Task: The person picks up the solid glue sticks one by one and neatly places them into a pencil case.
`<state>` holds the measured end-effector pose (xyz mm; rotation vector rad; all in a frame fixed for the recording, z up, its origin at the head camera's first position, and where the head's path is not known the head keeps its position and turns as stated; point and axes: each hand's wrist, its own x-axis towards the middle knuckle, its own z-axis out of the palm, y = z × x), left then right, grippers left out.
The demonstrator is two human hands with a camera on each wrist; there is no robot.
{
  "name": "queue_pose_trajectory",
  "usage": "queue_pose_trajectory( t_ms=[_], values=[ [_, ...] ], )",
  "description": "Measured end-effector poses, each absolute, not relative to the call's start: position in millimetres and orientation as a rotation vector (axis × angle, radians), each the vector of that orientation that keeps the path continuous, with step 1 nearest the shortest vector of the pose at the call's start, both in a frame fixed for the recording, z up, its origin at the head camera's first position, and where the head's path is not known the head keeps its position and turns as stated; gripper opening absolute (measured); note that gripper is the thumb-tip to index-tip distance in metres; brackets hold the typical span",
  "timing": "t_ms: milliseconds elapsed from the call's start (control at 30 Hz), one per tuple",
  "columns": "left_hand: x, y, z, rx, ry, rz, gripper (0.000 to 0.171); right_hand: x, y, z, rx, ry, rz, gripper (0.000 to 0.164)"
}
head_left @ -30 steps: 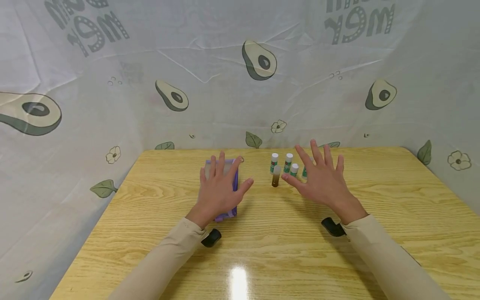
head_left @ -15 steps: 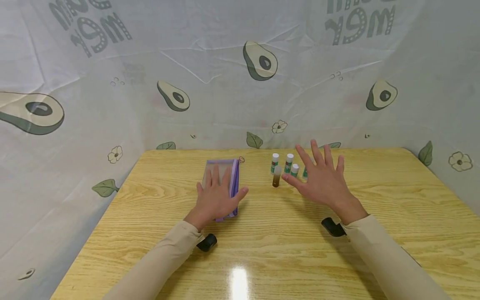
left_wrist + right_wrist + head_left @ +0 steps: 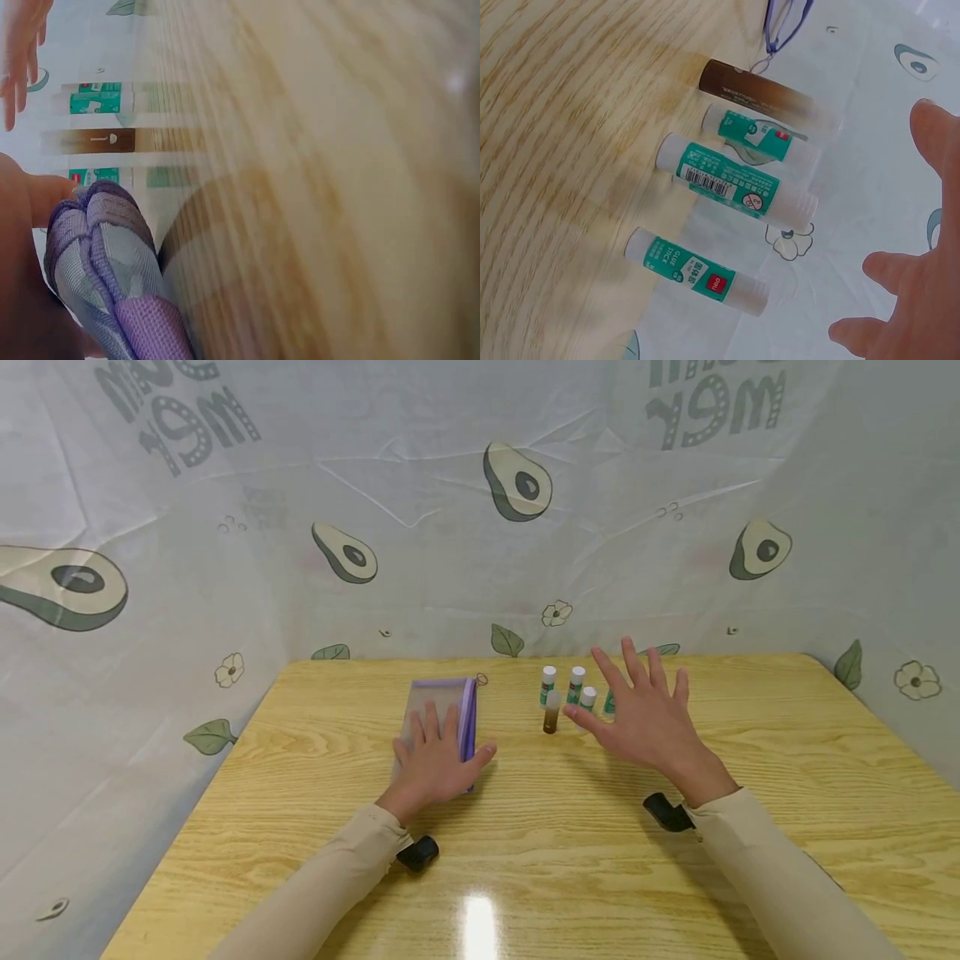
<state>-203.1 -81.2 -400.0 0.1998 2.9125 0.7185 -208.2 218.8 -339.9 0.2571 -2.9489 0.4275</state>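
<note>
My left hand [image 3: 435, 768], its fingers spread, is over the near part of a zip pouch [image 3: 435, 692] with a grey mesh face and purple edging. In the left wrist view the purple-edged end of the pouch [image 3: 154, 326] shows close beside the hand. My right hand [image 3: 648, 722] hovers with fingers splayed just right of several green-and-white glue sticks [image 3: 724, 184]. A brown tube with a frosted upper part [image 3: 750, 88] stands upright among them. The right hand holds nothing and partly hides the rightmost glue stick [image 3: 610, 702] in the head view.
Everything stands on a wood-grain table [image 3: 525, 843]. Behind it hangs a pale cloth [image 3: 435, 452] printed with avocados, leaves and flowers. A small loop [image 3: 482, 678] sticks out at the pouch's far right corner. Black wrist mounts [image 3: 417, 853] sit under both sleeves.
My left hand has drawn back toward me over the pouch, uncovering more of its far part. The right hand has stayed almost still, and the glue sticks have not moved.
</note>
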Motion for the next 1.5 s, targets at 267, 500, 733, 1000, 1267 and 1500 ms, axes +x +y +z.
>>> queue_pose_trajectory(
  t_ms=[267,500,733,1000,1267,1500],
  values=[
    [-208.5,-83.1,-405.7,0.151,2.826,0.803,0.084,-207.0,221.7,-338.2,0.255,-2.944,0.431,0.1],
    [-207.3,-84.8,-410.3,0.085,2.763,1.019,0.07,-206.4,223.3,-336.7,0.245,-2.95,0.437,0.101],
    [-206.2,-88.4,-413.4,0.072,2.79,1.28,0.062,-204.1,224.7,-334.4,0.242,-2.982,0.539,0.1],
    [-203.7,-97.5,-414.0,0.096,2.696,1.586,0.059,-203.4,227.6,-334.6,0.23,-2.977,0.629,0.1],
    [-199.5,-103.3,-417.2,0.048,2.603,1.769,0.058,-209.6,231.5,-338.2,0.218,-2.917,0.779,0.102],
    [-197.1,-104.7,-418.6,0.03,2.542,1.835,0.061,-210.9,240.2,-343.7,0.049,-2.676,1.196,0.094]
  ],
)
